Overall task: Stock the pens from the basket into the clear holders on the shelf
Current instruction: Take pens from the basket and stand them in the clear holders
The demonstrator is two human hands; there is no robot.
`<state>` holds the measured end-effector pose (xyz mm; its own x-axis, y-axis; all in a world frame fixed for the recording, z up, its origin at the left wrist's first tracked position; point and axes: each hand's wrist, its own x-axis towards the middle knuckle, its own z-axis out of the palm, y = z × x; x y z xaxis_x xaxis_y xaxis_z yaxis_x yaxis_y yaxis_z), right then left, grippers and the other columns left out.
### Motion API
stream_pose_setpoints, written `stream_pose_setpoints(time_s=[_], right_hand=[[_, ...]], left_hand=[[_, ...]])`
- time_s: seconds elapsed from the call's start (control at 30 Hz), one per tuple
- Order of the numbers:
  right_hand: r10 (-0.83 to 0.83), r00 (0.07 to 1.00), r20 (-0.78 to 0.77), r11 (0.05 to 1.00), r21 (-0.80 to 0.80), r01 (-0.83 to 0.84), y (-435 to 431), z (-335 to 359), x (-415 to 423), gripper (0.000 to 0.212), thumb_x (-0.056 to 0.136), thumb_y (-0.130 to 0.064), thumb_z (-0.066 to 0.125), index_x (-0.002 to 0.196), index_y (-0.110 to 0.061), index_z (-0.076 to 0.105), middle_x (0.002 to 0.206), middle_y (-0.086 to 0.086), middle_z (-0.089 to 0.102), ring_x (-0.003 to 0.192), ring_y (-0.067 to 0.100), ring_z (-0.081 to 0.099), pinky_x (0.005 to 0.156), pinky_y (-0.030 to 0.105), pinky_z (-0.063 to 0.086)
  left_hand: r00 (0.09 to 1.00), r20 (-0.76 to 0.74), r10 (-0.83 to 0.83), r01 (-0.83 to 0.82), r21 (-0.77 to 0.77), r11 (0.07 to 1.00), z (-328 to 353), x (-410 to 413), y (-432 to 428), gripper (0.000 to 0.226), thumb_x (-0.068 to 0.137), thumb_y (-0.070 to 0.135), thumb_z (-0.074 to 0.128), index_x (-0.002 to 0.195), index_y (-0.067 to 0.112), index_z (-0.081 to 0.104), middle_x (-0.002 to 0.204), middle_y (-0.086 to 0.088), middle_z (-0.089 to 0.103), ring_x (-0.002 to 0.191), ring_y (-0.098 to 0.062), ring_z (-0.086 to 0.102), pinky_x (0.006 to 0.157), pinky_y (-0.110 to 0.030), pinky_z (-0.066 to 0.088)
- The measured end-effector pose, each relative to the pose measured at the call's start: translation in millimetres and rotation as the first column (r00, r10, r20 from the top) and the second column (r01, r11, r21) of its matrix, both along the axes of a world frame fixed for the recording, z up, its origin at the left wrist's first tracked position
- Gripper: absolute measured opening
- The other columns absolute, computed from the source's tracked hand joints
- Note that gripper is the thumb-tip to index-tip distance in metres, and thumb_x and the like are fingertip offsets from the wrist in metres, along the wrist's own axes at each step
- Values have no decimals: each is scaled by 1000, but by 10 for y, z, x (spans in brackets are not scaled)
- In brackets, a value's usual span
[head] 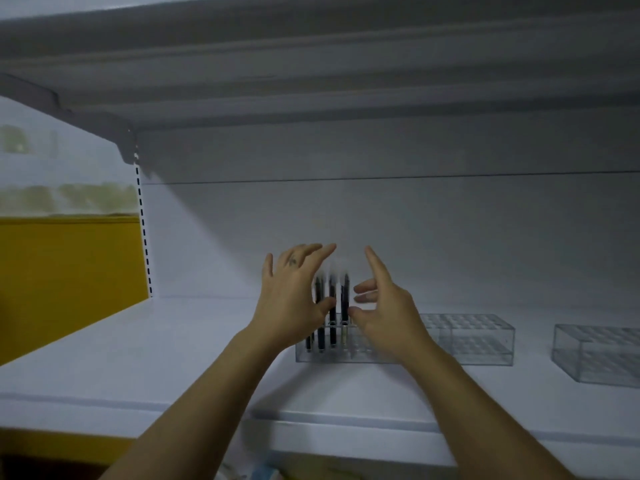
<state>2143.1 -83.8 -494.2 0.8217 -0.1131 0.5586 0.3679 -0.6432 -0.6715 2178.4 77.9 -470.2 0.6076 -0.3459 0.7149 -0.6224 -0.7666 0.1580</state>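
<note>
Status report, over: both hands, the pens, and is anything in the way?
Left hand open, right hand open, either side of pens. Pens upright in leftmost clear holder. Middle holder and right holder empty. Nothing blocking.

Left hand: bare left hand [294, 292] with long, thin fingers; edges soft with blur.
Mark: small dark mark [292, 261] on the back of the left hand, close to a knuckle; too blurred to tell its shape.
Right hand: bare right hand [384, 306] with long, thin fingers; fingertips blurred.
Left arm: bare slim left forearm [207, 393], uncovered from the wrist down to the bottom edge of the view.
Right arm: bare slim right forearm [478, 410], uncovered the same way.
</note>
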Motion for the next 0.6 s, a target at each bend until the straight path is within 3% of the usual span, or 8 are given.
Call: stream_pose_setpoints(time_s=[0.1,0.2,0.3,0.43,0.6], right_hand=[[-2,1000,20,999,-34,3,10,-52,-180,86,88,-16,69,151,-38,14,135,-8,45,121,8,46,97,20,38],[-16,999,49,991,-135,22,9,-89,-417,78,89,-23,67,150,-38,20,144,-12,38,130,8,39,103,22,35],[-81,995,57,967,-238,92,-22,-115,-640,71,89,-29,66,147,-39,26,148,-15,34,133,9,36,108,26,31],[-134,989,66,933,-328,148,-135,-228,-967,68,88,-33,67,146,-36,32,145,-12,37,132,11,36,111,29,31],[-200,979,41,913,-353,202,-263,-455,-1483,67,87,-33,68,145,-33,35,148,-10,38,135,14,36,113,32,29]], left_hand=[[997,74,-10,12,-31,999,-29,-128,40,73,83,33,72,145,32,34,150,7,34,142,-15,24,120,-49,5],[994,102,-35,39,-40,998,-103,-286,26,71,81,32,73,143,27,39,148,4,39,140,-18,29,119,-50,12],[988,134,-71,76,-36,996,-232,-467,-28,69,80,32,74,141,24,43,145,3,44,137,-20,33,117,-48,21],[981,137,-140,145,-27,989,-464,-792,-123,63,82,34,72,139,24,46,139,3,51,131,-18,40,111,-31,21],[973,119,-199,200,1,980,-829,-1220,-212,53,81,35,70,130,23,54,124,3,59,116,-19,50,94,-35,36]])
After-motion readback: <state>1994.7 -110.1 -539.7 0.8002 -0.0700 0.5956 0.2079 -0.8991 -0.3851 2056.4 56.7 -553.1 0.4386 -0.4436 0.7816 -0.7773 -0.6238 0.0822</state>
